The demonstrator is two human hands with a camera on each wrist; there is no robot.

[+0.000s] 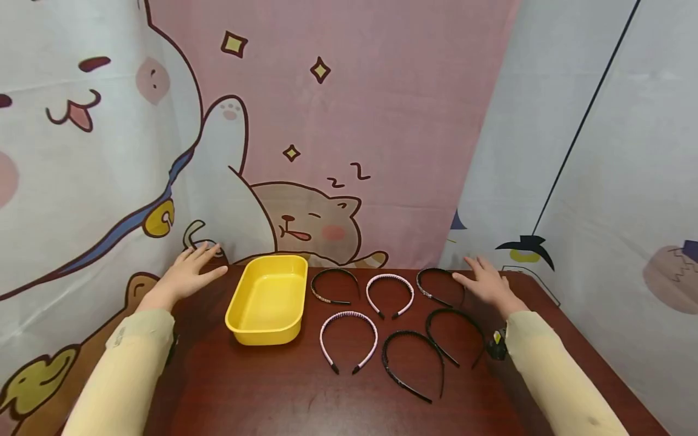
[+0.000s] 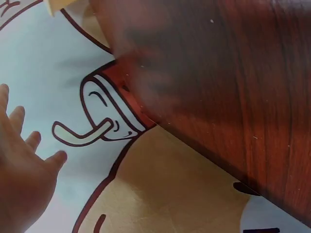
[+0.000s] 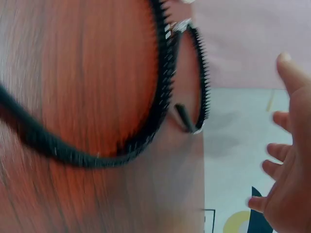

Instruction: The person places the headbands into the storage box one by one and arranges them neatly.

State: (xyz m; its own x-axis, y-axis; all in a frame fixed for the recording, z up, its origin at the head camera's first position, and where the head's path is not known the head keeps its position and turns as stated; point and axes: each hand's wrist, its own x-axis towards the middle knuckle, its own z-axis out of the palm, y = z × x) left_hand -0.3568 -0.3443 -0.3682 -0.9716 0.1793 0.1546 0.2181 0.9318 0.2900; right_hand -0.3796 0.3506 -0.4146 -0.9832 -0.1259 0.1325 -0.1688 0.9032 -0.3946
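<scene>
My left hand [image 1: 184, 277], fingers spread, hovers left of a yellow plastic tray [image 1: 267, 338]; it holds nothing. On the other side, my right hand [image 1: 489, 286] hangs with loose fingers beside a black headband with a shiny end [image 1: 431, 296]. Two pink headbands lie near the middle, one farther back [image 1: 390, 277] and one closer [image 1: 349, 313]. Another black headband [image 1: 334, 270] lies right of the tray. Toward the front right, two more black headbands [image 1: 406, 332] [image 1: 457, 312] overlap slightly. Toothed black headbands [image 3: 164, 92] fill much of the right wrist view.
All of it lies on a dark red-brown wooden table [image 1: 262, 387]. A cartoon-printed cloth [image 1: 349, 121] hangs right behind the table's back edge and along both sides. The table edge [image 2: 194, 148] runs diagonally through the left wrist view.
</scene>
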